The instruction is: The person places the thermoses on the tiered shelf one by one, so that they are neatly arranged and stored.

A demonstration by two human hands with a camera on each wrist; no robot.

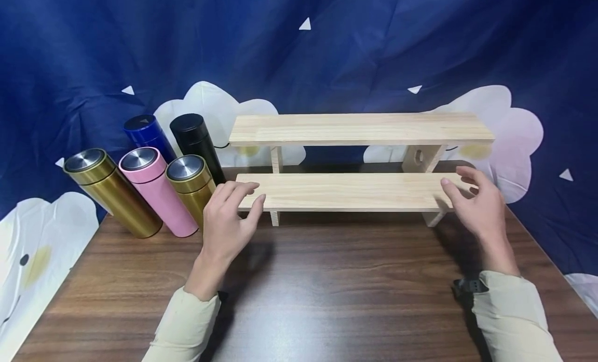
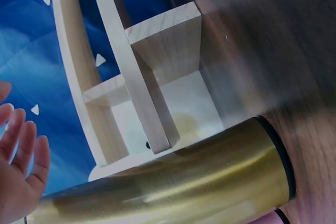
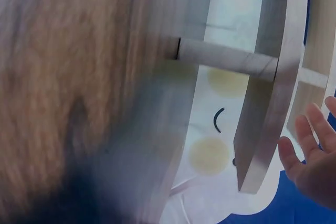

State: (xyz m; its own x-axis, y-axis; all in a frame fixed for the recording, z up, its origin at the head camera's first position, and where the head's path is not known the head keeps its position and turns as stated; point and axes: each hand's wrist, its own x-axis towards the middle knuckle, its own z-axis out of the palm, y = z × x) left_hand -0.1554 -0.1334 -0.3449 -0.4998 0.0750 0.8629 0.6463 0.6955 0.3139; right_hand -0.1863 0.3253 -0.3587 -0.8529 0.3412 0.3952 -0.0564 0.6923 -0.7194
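A two-tier wooden shelf (image 1: 341,192) of pale wood stands upright at the back of the table. My left hand (image 1: 226,222) is at the lower board's left end, fingers and thumb spread apart with nothing between them. At the right end of that board, my right hand (image 1: 481,203) has its thumb and fingers parted and loosely bent, also holding nothing. The left wrist view shows the left fingers (image 2: 39,163) beside the shelf, over a gold thermos bottle (image 2: 173,182). In the right wrist view, fingers (image 3: 312,145) appear beside the shelf's boards.
Left of the shelf stand a large gold thermos (image 1: 114,196), a pink thermos (image 1: 161,196), a shorter gold thermos (image 1: 189,180), a blue thermos (image 1: 149,133) and a black thermos (image 1: 198,144). Behind the brown table (image 1: 345,284) hangs a navy curtain (image 1: 355,50) with white flowers.
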